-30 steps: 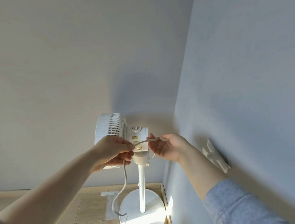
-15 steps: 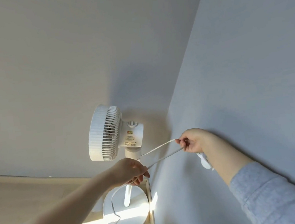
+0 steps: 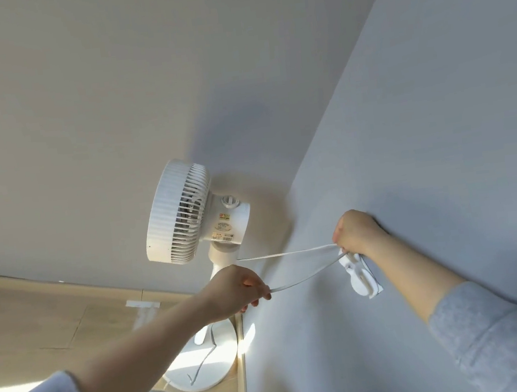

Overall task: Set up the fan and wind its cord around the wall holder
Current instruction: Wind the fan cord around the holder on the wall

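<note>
Where hands (image 3: 354, 233) grip, cord (image 3: 305, 266) vanishes.

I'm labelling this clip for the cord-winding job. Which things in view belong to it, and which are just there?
Part of the job: fan, cord, wall holder, left hand, right hand.

Just there: white piece at the baseboard, wooden floor.
</note>
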Demonstrator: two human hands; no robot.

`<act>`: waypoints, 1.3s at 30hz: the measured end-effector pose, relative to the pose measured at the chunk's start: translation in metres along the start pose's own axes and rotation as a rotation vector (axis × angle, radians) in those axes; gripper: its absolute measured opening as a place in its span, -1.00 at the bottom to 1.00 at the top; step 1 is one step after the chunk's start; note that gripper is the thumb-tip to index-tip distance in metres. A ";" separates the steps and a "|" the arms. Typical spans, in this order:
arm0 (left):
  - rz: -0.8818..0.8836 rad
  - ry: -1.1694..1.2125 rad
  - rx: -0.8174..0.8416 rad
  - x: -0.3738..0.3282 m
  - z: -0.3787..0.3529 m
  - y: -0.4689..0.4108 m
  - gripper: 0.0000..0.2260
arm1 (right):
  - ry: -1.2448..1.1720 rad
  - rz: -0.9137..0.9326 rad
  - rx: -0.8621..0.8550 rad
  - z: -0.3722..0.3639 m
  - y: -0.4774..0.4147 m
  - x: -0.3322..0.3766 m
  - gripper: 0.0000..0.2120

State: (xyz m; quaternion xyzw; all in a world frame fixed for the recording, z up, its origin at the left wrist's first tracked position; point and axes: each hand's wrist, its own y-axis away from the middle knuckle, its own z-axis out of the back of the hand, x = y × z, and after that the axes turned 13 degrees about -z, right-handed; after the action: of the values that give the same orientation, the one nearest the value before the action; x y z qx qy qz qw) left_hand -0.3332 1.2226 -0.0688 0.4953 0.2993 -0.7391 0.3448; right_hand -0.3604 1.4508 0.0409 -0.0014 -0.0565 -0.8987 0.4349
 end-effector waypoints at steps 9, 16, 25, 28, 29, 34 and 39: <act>-0.020 0.089 -0.059 0.008 -0.021 -0.011 -0.86 | 0.295 0.057 -0.126 0.006 0.017 -0.010 -0.74; -0.028 0.076 -0.032 0.004 -0.033 -0.013 -0.90 | 0.472 0.012 -0.183 0.002 0.035 -0.006 -0.79; -0.029 0.114 -0.053 0.001 -0.031 -0.010 -0.88 | 0.449 0.025 -0.003 0.016 0.048 -0.005 -0.70; -0.020 0.127 -0.047 0.001 -0.030 -0.008 -0.88 | 0.318 -0.027 0.074 0.015 0.052 -0.010 -0.77; -0.018 0.130 -0.044 0.001 -0.030 -0.007 -0.88 | 0.254 -0.029 0.102 0.014 0.052 -0.013 -0.77; -0.014 0.163 -0.004 -0.002 -0.035 -0.002 -0.89 | 0.279 0.035 -0.090 0.005 0.061 -0.032 -0.88; -0.012 0.160 0.005 -0.007 -0.041 0.000 -0.89 | 0.179 0.067 -0.275 -0.010 0.076 -0.054 -0.86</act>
State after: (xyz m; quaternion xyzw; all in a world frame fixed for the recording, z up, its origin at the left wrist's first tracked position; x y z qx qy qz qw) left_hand -0.3098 1.2563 -0.0758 0.5518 0.3269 -0.7000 0.3141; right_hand -0.2666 1.4452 0.0360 0.0176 0.1059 -0.8795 0.4636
